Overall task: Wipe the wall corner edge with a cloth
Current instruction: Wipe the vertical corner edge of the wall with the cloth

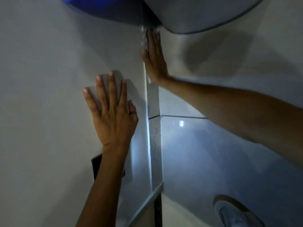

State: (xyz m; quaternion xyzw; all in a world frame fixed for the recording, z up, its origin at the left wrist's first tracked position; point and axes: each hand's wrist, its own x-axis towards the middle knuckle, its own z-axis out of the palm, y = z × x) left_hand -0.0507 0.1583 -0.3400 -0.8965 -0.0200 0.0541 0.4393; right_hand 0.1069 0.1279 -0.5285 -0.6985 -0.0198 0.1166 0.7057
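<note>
Flattened against the wall corner edge [145, 76], the right hand [154, 59] is held with its fingers straight and together, pressing a pale cloth [144, 38] of which only crumpled slivers are seen along the thumb side and by the heel of the palm. The edge runs as one long vertical line, passing up under the hand and down past a tile seam toward the floor. Most of the unwiped length is judged to lie below the right hand, so the stroke would follow that axis downward. The left hand [113, 112] is spread wide and empty on the left wall face, just beside the edge and lower down. Most of the cloth is hidden under the palm; a rounded blue-and-grey object [188, 12] overhead is cut off and cannot be identified.
</note>
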